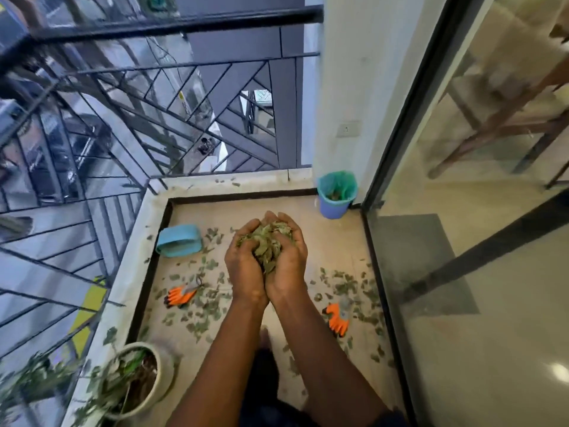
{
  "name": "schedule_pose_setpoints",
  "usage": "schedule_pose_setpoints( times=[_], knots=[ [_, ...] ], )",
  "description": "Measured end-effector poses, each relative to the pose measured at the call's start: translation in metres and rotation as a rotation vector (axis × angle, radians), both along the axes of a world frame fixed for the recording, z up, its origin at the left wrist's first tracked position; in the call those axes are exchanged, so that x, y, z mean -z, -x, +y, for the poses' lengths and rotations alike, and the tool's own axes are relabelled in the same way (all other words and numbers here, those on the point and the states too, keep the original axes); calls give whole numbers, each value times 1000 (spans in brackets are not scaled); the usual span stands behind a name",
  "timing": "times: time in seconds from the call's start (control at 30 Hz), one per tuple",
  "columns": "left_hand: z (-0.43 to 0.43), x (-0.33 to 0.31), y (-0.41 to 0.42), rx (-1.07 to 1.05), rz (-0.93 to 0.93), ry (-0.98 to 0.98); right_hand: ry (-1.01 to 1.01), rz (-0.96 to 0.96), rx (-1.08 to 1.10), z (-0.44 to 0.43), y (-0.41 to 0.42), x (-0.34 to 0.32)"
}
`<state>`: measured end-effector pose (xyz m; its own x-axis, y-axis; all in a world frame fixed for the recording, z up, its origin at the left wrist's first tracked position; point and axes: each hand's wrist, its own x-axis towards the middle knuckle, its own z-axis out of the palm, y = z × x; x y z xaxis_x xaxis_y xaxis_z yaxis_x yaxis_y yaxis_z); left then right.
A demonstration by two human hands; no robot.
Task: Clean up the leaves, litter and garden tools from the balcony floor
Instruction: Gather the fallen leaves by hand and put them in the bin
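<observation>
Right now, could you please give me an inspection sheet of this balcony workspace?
Surface: balcony floor, strewn with loose leaves.
Job's things: handful of leaves held above the floor; blue bin with green liner in the far corner; orange glove left of the arms, second glove right of them.
Clutter: teal container on its side; potted plant at the near left edge.
Hands: left hand and right hand cupped together round the handful.
Cables: nothing seen.
Surroundings: metal railing left, glass door right.
</observation>
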<state>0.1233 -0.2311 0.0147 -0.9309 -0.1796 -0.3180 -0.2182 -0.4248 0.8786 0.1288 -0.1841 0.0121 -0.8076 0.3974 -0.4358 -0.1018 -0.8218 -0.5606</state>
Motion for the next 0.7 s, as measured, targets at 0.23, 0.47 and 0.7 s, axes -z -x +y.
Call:
schedule_pose_setpoints(
  times=[0.23,0.47,0.7],
  knots=[
    [35,25,140,58,-69,-244,58,7,59,38,136,18],
    [70,33,280,231,-244,-393,133,-113,144,64,268,26],
    [130,70,367,356,-341,-271,217,-121,270,126,348,70]
  ],
)
